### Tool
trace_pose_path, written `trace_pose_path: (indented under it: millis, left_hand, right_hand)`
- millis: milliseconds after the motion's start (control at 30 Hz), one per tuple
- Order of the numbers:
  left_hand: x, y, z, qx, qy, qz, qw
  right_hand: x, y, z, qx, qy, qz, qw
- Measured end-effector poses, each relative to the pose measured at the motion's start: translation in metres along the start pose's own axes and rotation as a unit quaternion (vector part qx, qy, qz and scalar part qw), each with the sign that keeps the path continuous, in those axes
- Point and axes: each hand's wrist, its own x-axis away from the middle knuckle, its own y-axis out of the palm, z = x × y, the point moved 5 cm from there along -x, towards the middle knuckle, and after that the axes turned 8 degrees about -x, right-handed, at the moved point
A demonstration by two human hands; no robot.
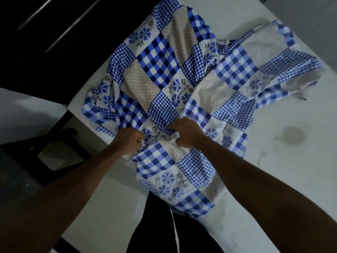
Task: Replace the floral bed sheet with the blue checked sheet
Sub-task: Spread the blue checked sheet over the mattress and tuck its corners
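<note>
The blue checked sheet (pixel 158 59), a patchwork of blue checks, dotted beige squares and blue flowers, lies bunched and partly unfolded on the bare white mattress (pixel 282 170). One end hangs over the mattress's near edge toward my legs. My left hand (pixel 130 140) grips a fold of the sheet with curled fingers. My right hand (pixel 186 133) pinches the cloth a little to the right of it, fingers curled into the fabric. No floral sheet shows in view.
The mattress has a faint round stain (pixel 292 135) at the right. A dark stool (pixel 52 152) stands on the pale floor to the left of the bed. A dark wardrobe (pixel 54 33) fills the upper left. My dark trousers (pixel 156 225) are against the mattress's near edge.
</note>
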Motion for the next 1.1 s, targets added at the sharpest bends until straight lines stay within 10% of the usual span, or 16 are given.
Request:
trace_pose_path:
  millis: [167,367,567,700,900,1100]
  left_hand:
    - [0.044,0.016,-0.014,-0.241,-0.11,-0.181,0.947]
    - [0.079,0.029,-0.003,-0.279,-0.201,-0.193,0.919]
    - [0.069,0.033,0.073,-0.065,0.013,0.073,0.995]
    - [0.073,0.022,0.12,0.203,-0.011,-0.056,0.977]
    - [0.118,0.053,0.137,0.081,-0.015,-0.149,0.985]
    - [0.153,0.078,0.162,0.245,-0.043,-0.133,0.959]
  right_hand:
    - [0.023,0.036,-0.014,0.094,0.066,-0.121,0.986]
    - [0.063,0.045,0.004,0.103,0.018,0.036,0.994]
    - [0.111,0.032,-0.018,0.086,-0.225,0.298,0.924]
    - [0.126,0.023,-0.028,0.073,-0.256,0.3,0.916]
    - [0.15,0.031,0.0,0.091,-0.233,0.29,0.924]
    - [0.178,0.044,0.02,0.126,-0.206,0.242,0.94]
